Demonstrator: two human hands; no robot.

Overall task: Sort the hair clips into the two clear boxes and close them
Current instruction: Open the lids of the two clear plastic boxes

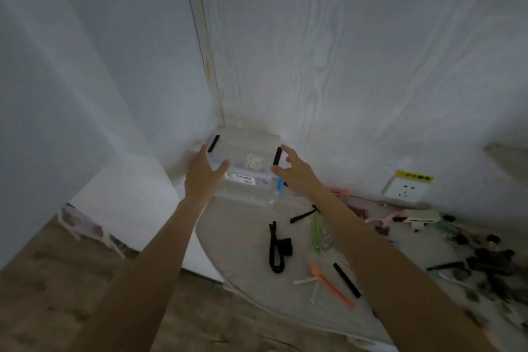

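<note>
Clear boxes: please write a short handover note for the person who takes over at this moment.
Left hand: open, against the top clear box's left side.
Right hand: open, beside its black right latch; contact unclear.
Two boxes look stacked at the table's far corner; contents blurred.
Left to do: hair clips lie scattered on the table; sort them, close boxes.

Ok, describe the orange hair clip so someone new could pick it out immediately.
Find the pale mat on the floor, with the clear box at its far end. Near the mat's front edge lies the orange hair clip, beside a straight black clip. It is long, slim and the only bright orange piece at that end.
</note>
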